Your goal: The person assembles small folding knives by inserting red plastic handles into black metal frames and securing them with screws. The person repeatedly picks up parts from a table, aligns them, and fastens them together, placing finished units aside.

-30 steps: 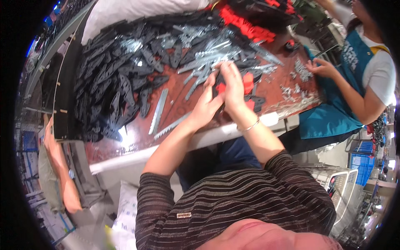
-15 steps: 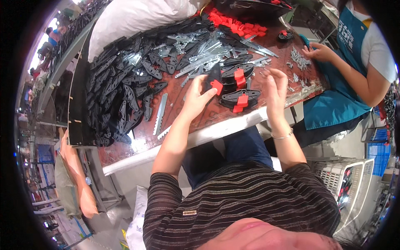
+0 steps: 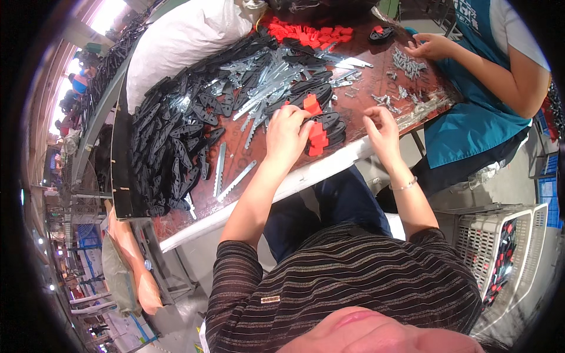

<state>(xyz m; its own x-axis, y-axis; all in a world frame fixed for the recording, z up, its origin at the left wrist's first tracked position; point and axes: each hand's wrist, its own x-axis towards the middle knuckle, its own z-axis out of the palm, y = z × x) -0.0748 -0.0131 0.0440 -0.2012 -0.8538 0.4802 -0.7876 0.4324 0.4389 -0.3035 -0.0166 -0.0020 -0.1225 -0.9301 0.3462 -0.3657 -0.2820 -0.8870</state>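
Observation:
My left hand (image 3: 285, 134) reaches over the table with curled fingers, back of the hand up. Its fingertips are mostly hidden, with a bit of red showing beside them; what they grip cannot be made out. Just right of it lie two stacks of flat black plastic handle pieces (image 3: 335, 129). One red clip (image 3: 312, 105) sits on the farther stack and another red clip (image 3: 316, 139) on the nearer one. My right hand (image 3: 384, 134) hovers by the table's front edge, right of the stacks, open and holding nothing, fingers loosely bent and apart.
Loose black handle pieces (image 3: 170, 144) heap at the left, silvery saw blades (image 3: 271, 82) in the middle. Red clips (image 3: 306, 34) pile at the back near a white sack (image 3: 182, 44). Small screws (image 3: 409, 63) lie right, beside a co-worker's hand (image 3: 432, 46). A white crate (image 3: 477, 241) stands below.
My left hand held up a black handle piece with a red clip; now it is lower, palm down beside the stacks. The right hand's fingers have bent more. The whole view has shifted.

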